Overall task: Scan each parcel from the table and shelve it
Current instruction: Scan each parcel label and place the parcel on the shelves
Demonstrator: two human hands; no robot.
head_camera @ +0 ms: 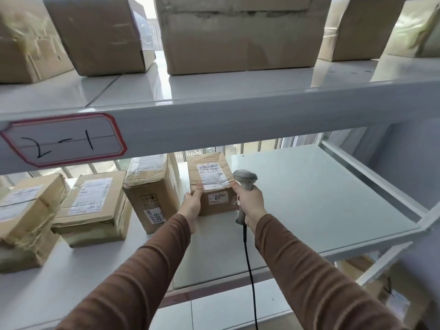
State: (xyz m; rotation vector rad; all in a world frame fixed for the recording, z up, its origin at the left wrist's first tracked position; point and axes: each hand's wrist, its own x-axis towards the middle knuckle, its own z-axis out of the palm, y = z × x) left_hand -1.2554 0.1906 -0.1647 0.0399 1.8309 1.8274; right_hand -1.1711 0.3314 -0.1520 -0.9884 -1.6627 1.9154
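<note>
While shelved, parcel [210, 184] between hands.

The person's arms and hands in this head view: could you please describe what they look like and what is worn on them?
Both arms are covered by long, close-fitting brown sleeves that end at the wrists. The left hand and right hand are bare: no gloves show, and no rings, watch or markings can be seen. The cloth is plain, with soft folds along the forearms.

A parcel storeroom: labelled metal shelving [238, 110] stacked with taped cartons [238, 36].
</note>
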